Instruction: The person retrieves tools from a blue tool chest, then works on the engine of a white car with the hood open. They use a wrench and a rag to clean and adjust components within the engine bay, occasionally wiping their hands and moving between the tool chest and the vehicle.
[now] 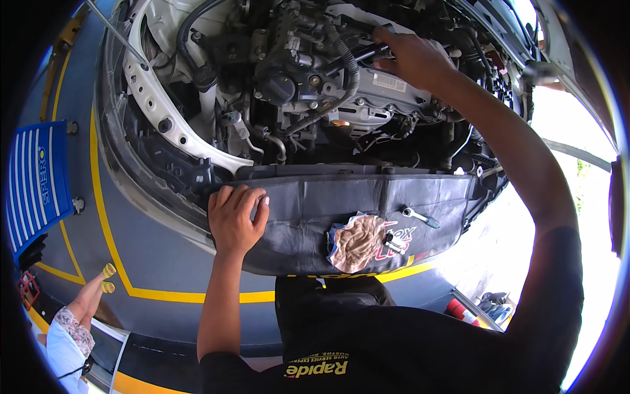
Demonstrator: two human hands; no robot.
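Observation:
My right hand reaches over the engine, fingers and thumb closed round the end of a dark rod-like piece. Its exact kind is not clear. Beside that hand run a ribbed hose and a metal cover with a pale label. My left hand lies on the left end of the black fender cover, fingers stretched forward and nothing held. To its right on the cover are a crumpled brown rag, a small metal piece like a socket and a ratchet wrench.
A white body panel curves along the left of the engine bay, with a thin prop rod above. A blue slatted stand is at the far left. Another person is at the lower left, beyond yellow floor lines.

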